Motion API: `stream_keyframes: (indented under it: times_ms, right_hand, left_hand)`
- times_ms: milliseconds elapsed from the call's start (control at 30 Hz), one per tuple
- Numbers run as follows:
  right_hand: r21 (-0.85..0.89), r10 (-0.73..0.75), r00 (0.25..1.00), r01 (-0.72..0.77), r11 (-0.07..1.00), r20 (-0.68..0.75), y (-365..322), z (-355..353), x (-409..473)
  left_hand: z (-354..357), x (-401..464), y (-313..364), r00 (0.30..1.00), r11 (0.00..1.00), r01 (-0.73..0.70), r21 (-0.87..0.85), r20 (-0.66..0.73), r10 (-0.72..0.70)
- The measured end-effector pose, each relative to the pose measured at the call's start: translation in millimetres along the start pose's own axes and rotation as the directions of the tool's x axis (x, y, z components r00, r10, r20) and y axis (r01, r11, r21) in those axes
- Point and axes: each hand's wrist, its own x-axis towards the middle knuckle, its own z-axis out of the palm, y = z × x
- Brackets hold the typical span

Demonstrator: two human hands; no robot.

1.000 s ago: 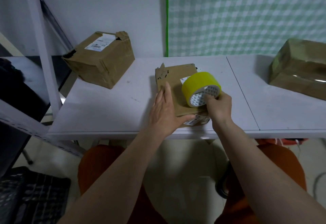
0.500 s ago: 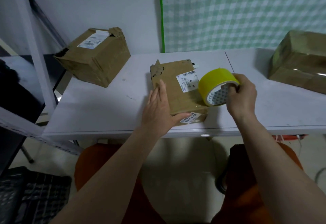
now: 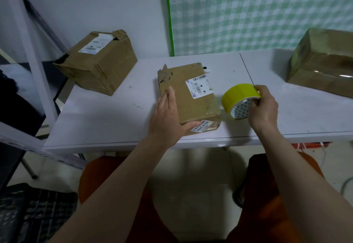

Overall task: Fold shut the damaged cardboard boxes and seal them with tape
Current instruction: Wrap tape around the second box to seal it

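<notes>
- Background: a white wall at left and a green-and-white checked cloth (image 3: pixel 257 13) at right stand behind a white desk (image 3: pixel 107 112).
- Far left corner of the desk: a large cardboard box (image 3: pixel 99 63) sits skewed, with a torn top flap and a white label.
- Middle of the desk, near the front edge: a flat cardboard box (image 3: pixel 188 97) lies closed, with a white barcode label on top, a second label on its front face and ragged tape remnants at its far left corner.
- Left hand (image 3: pixel 168 116): laid against the flat cardboard box at its left front corner, fingers straight along the left edge, thumb across the front edge. It clasps nothing.
- Just right of the flat cardboard box: a yellow tape roll (image 3: pixel 239 97), tilted, its core facing the person. Contact with the box cannot be determined.
- Right hand (image 3: pixel 264 108): fingers curled round the yellow tape roll at its right side.
- Far right corner of the desk: a tape-wrapped box (image 3: pixel 322 61), glossy, partly out of frame.
</notes>
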Motion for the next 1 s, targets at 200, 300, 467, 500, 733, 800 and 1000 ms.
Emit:
stream_keyframes:
  times_ms: [200, 300, 467, 500, 733, 800, 1000]
  right_hand:
    - [0.002, 0.029, 0.999, -0.029, 1.0, 0.022, 11.9, 11.1, -4.7]
    - [0.012, 0.028, 0.999, -0.028, 1.0, 0.021, 15.0, 15.3, -4.9]
    - [-0.033, -0.03, 0.999, 0.03, 0.999, 0.021, 18.9, 21.4, -5.9]
    - [-0.043, -0.04, 0.999, 0.041, 0.998, 0.024, 19.0, 22.1, -6.4]
    - [-0.096, -0.118, 0.968, 0.143, 0.985, 0.223, 13.2, 22.1, -19.5]
    - [-0.031, -0.149, 0.941, 0.166, 0.986, 0.302, 4.0, 28.9, -30.3]
    - [0.134, -0.12, 0.917, 0.074, 0.988, 0.379, -18.8, 35.5, -40.4]
  left_hand:
    - [2.3, 0.6, -2.4, 1.0, 1.0, -0.014, -0.002, -0.015, 0.014]
    - [3.2, 1.6, -3.7, 0.999, 1.0, -0.029, -0.008, -0.015, 0.029]
    - [1.2, -0.1, -4.6, 0.995, 0.993, -0.099, 0.057, -0.01, 0.1]
    - [-0.7, 0.2, -5.2, 0.991, 0.988, -0.133, 0.083, -0.006, 0.134]
    - [-23.3, 39.2, -53.1, 0.972, 0.85, -0.236, 0.471, 0.104, 0.212]
    - [-26.9, 46.0, -49.4, 0.994, 0.867, -0.1, 0.488, 0.015, 0.107]
    - [4.3, 40.2, 0.3, 0.992, 0.992, -0.125, -0.027, 0.015, 0.126]
